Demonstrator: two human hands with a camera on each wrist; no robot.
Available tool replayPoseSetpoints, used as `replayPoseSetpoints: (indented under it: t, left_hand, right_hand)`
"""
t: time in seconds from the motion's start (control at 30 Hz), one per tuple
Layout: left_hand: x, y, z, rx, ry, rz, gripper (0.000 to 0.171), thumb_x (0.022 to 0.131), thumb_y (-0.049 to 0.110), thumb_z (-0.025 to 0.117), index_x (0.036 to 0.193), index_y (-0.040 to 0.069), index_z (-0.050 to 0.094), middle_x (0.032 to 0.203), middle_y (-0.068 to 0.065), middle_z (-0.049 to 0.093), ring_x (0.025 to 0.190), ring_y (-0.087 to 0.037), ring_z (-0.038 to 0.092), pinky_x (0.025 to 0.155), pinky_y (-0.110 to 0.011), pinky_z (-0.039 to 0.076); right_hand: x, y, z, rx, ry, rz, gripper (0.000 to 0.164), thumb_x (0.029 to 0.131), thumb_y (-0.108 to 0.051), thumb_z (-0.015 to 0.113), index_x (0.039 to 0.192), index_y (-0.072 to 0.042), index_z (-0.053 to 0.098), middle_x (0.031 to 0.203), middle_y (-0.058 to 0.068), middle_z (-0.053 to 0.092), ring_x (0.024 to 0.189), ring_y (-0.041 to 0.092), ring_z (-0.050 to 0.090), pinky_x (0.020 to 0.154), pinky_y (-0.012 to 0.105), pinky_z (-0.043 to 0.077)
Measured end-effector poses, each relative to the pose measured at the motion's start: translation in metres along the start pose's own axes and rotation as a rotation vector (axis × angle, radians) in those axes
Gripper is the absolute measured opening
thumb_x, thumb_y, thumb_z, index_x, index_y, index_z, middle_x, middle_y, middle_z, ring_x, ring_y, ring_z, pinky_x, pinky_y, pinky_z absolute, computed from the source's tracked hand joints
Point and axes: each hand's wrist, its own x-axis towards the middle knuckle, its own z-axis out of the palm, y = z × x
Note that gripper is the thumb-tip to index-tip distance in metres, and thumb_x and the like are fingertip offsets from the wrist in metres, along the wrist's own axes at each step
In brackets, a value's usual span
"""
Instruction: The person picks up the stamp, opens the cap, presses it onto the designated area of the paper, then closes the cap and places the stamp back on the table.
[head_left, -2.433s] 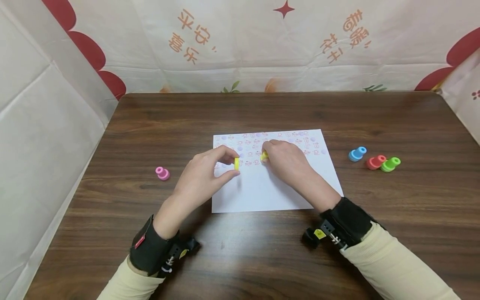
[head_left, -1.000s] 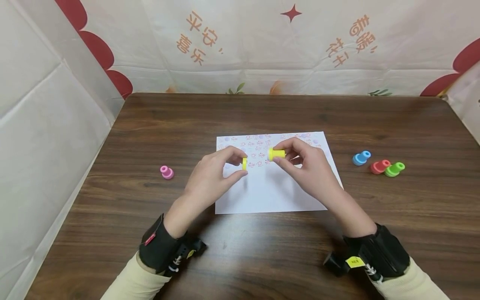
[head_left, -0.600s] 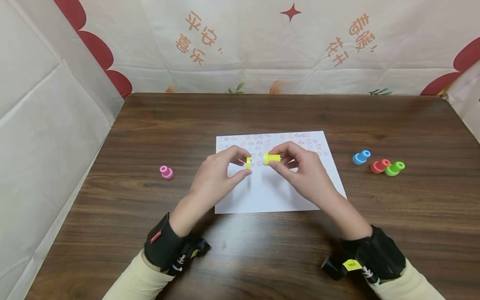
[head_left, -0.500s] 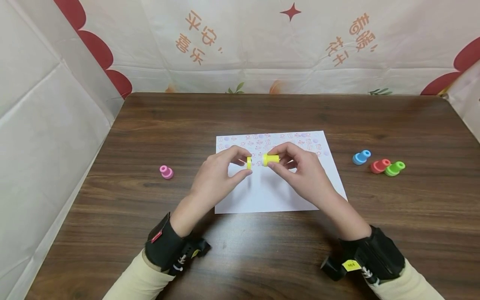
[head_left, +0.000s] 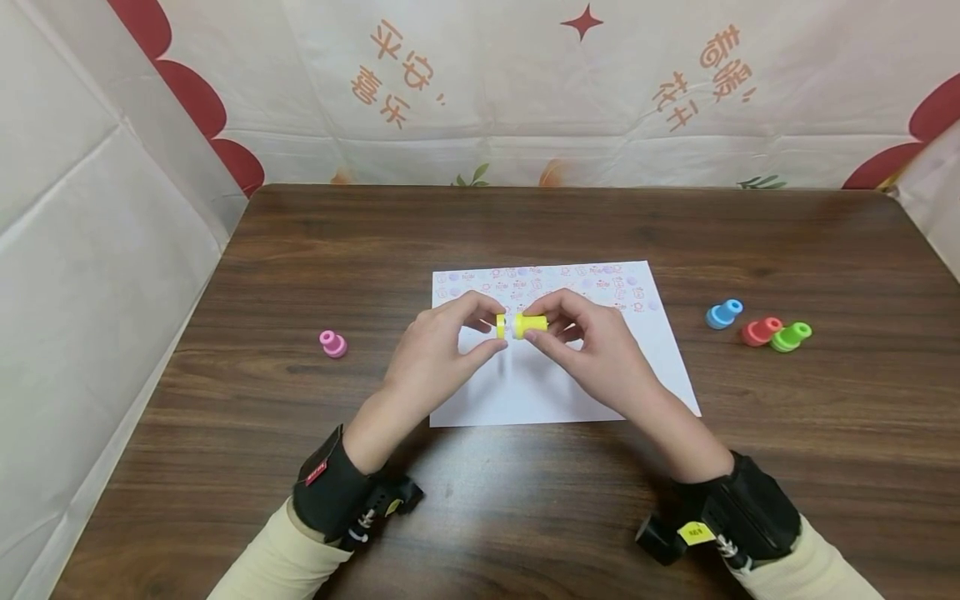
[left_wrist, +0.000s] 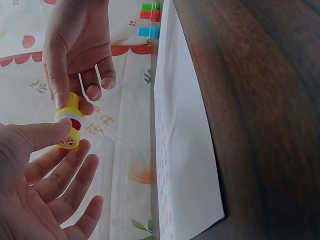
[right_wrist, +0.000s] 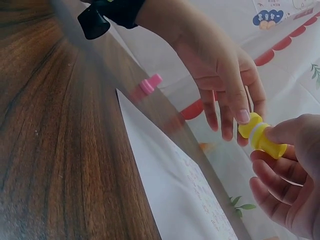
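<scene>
My left hand [head_left: 427, 350] pinches a small yellow cap [head_left: 501, 326] between thumb and fingertips above the paper. Facing it, my right hand [head_left: 600, 346] pinches a yellow stamp [head_left: 534, 326] by its body, its white-ringed end turned to the cap. A narrow gap lies between cap and stamp in the head view. From the left wrist, the stamp's red face [left_wrist: 76, 124] shows close to the cap [left_wrist: 68, 140], which bears a printed design. Under both hands lies a white sheet of paper [head_left: 555, 392] with rows of small red and purple stamp prints along its far part.
A capped pink stamp [head_left: 333, 344] stands on the wooden table [head_left: 480, 517] to the left. Over to the right are a blue stamp [head_left: 724, 314], a red stamp [head_left: 761, 332] and a green stamp [head_left: 791, 337], the last two touching. A patterned cloth [head_left: 495, 92] hangs behind the table.
The yellow stamp was down at the paper in my right hand, then came up and turned sideways. It has moved left toward the cap. My left hand has shifted slightly right.
</scene>
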Motion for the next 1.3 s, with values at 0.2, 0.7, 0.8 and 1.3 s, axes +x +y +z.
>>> replayPoseSetpoints:
  t: [0.2,0.7,0.8,1.3]
  left_hand:
    - [-0.0003,0.0001,-0.0002,-0.006,-0.004,0.004,0.032,0.082,0.023,0.076,0.11,0.017,0.063,0.095,-0.001,0.074,0.091,-0.016,0.066,0.077,-0.042,0.054]
    - [-0.0007,0.0009,0.0005,-0.016,0.004,0.031,0.032,0.082,0.023,0.076,0.11,0.017,0.063,0.094,0.0,0.074,0.09,-0.013,0.066,0.078,-0.041,0.054]
    - [-0.0006,0.0008,0.0005,-0.017,0.005,0.033,0.031,0.082,0.023,0.076,0.11,0.017,0.063,0.094,0.0,0.074,0.09,-0.012,0.065,0.078,-0.042,0.054]
    - [-0.0007,0.0038,0.0005,-0.029,0.009,0.052,0.03,0.082,0.024,0.076,0.108,0.016,0.063,0.093,0.0,0.074,0.09,-0.011,0.065,0.079,-0.041,0.054]
  right_hand:
    - [-0.0005,-0.0023,0.0009,0.015,-0.014,0.01,0.019,0.085,-0.011,0.072,0.102,-0.008,0.065,0.092,0.004,0.071,0.072,0.013,0.058,0.069,0.04,0.057]
    - [-0.0003,-0.0046,0.0022,0.044,-0.017,0.019,0.018,0.086,-0.012,0.07,0.103,-0.009,0.065,0.092,0.003,0.071,0.072,0.013,0.058,0.07,0.039,0.056]
    - [-0.0006,-0.0046,0.0025,0.048,-0.018,0.021,0.018,0.086,-0.012,0.07,0.103,-0.009,0.065,0.092,0.003,0.071,0.073,0.013,0.059,0.07,0.039,0.056]
    - [-0.0011,-0.0062,0.0039,0.062,-0.019,0.019,0.019,0.086,-0.011,0.07,0.104,-0.008,0.065,0.092,0.003,0.071,0.074,0.013,0.059,0.071,0.04,0.056]
